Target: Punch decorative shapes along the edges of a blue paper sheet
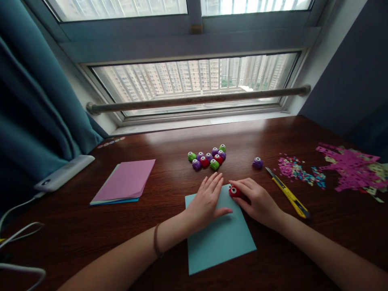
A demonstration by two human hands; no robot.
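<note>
A light blue sheet of paper (221, 246) lies on the dark wooden table in front of me. My left hand (206, 202) rests flat on its upper part, fingers stretched out and thumb apart. At the sheet's top right corner, my right hand (257, 200) grips a small red craft punch (234, 191) between thumb and fingers. The punch sits at the paper's edge; its slot is hidden. Just beyond the hands stands a cluster of small punches in purple, red and green, among them a green punch (214, 164). A lone purple punch (257, 163) stands farther right.
A yellow utility knife (289, 196) lies right of my right hand, blade showing. Beyond it are paper confetti (291, 167) and punched pink paper strips (351, 165). Stacked coloured paper (125, 182) lies left, near a white power bank (65, 173) with a cable. A window bar (200, 100) crosses behind.
</note>
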